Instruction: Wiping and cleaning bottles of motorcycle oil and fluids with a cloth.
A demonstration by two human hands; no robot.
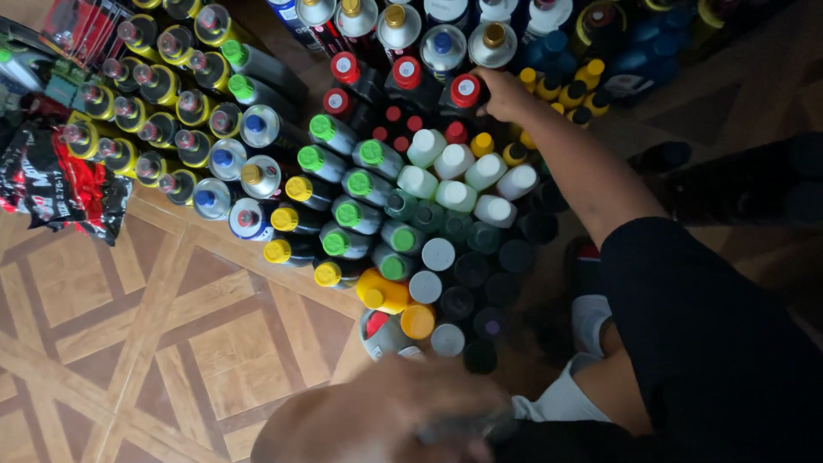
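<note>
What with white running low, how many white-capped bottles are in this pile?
7 white-capped bottles, all mid-pile. Four sit in a diagonal row, and three sit just below it. More may hide under the forearm.

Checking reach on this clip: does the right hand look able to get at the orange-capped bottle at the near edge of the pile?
Probably yes. The right hand rests far back on a red-capped can, but the orange-capped bottle stands at the pile's open near edge with nothing over it. The blurred left hand looks closer.
</note>
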